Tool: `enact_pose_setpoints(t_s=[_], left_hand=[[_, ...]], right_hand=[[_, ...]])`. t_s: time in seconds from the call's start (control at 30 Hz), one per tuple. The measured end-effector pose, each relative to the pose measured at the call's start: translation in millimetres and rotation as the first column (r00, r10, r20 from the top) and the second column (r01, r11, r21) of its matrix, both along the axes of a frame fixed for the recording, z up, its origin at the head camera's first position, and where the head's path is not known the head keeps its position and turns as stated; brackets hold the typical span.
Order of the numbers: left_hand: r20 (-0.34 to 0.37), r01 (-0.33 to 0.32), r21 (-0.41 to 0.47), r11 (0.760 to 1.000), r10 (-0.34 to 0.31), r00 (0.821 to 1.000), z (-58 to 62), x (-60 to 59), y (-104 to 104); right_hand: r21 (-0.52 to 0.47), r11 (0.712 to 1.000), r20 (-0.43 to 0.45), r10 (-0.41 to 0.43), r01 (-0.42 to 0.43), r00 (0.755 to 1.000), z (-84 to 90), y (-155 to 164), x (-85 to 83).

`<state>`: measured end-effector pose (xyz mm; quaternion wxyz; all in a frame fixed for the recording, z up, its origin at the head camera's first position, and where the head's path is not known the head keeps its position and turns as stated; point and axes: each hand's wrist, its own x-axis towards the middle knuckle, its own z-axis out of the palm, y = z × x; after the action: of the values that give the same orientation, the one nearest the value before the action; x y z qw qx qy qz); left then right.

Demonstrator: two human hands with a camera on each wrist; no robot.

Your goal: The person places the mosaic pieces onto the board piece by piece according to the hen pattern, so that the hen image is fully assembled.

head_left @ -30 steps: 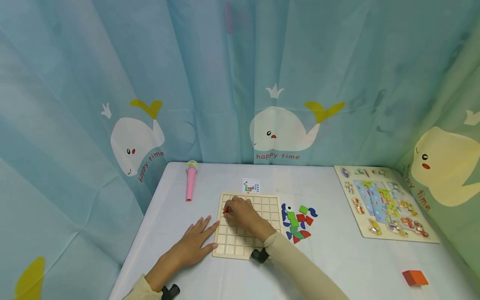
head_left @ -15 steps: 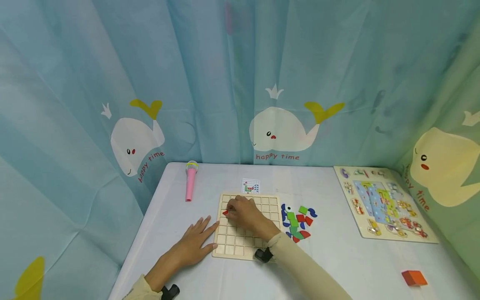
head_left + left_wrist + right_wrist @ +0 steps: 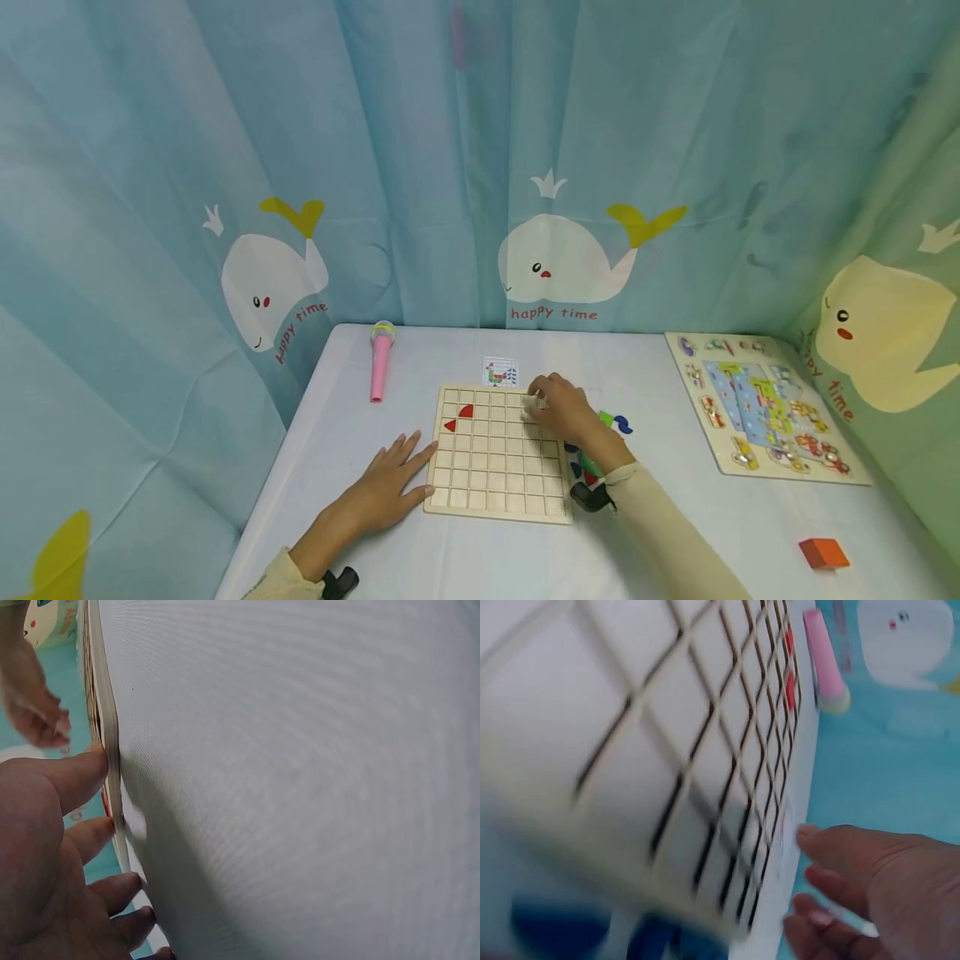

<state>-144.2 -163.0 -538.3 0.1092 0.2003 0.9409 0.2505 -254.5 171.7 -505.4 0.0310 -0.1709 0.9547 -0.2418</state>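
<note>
A wooden grid board (image 3: 495, 467) lies on the white table (image 3: 675, 517). Two red pieces (image 3: 458, 418) sit in cells near its far left corner, and they show again in the right wrist view (image 3: 789, 690). My left hand (image 3: 386, 483) lies flat on the table, fingertips (image 3: 90, 769) against the board's left edge (image 3: 105, 735). My right hand (image 3: 558, 406) hovers over the board's far right corner with loosely curled fingers (image 3: 855, 889) and nothing visibly held. A pile of green, blue and red pieces (image 3: 611, 421) lies just right of the board, partly hidden behind my right wrist.
A small pattern card (image 3: 501, 371) lies beyond the board and a pink toy microphone (image 3: 382, 367) to its far left. A picture peg puzzle (image 3: 765, 404) occupies the right side. An orange block (image 3: 823, 552) sits near the front right. Whale-print curtains enclose the table.
My right hand let go of a red piece in the board's upper left cells and moved right to the far right corner. Two red pieces are now uncovered. The left hand stayed put.
</note>
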Motion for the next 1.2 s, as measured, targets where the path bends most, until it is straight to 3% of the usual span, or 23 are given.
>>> enact_pose_setpoints(t_s=[0.1,0.23,0.33,0.53,0.97,1.2], left_hand=[[0.001,0.002,0.0,1.0,-0.002,1.0,-0.1,0.1,0],[0.002,0.006,-0.002,1.0,-0.006,1.0,0.1,0.2,0],[0.004,0.007,-0.003,1.0,-0.007,1.0,0.4,0.2,-1],[0.006,0.009,-0.009,1.0,-0.009,1.0,0.0,-0.3,-1],[0.001,0.007,-0.019,1.0,-0.007,1.0,-1.1,-0.6,0],[-0.003,0.009,-0.017,1.0,-0.009,1.0,-1.4,-1.2,0]], right_hand=[[0.069,0.994,0.076,-0.091,0.085,0.993,2.0,24,1.2],[0.145,0.974,0.163,-0.199,0.176,0.966,2.9,49,1.4],[0.143,0.967,0.191,-0.237,0.212,0.953,1.1,61,0.5],[0.095,0.967,0.188,-0.249,0.234,0.95,-9.5,70,-3.0],[0.037,0.971,0.068,-0.238,0.236,0.969,-26.2,64,-6.6],[-0.027,0.961,0.096,-0.27,0.274,0.958,-30.1,67,-10.2]])
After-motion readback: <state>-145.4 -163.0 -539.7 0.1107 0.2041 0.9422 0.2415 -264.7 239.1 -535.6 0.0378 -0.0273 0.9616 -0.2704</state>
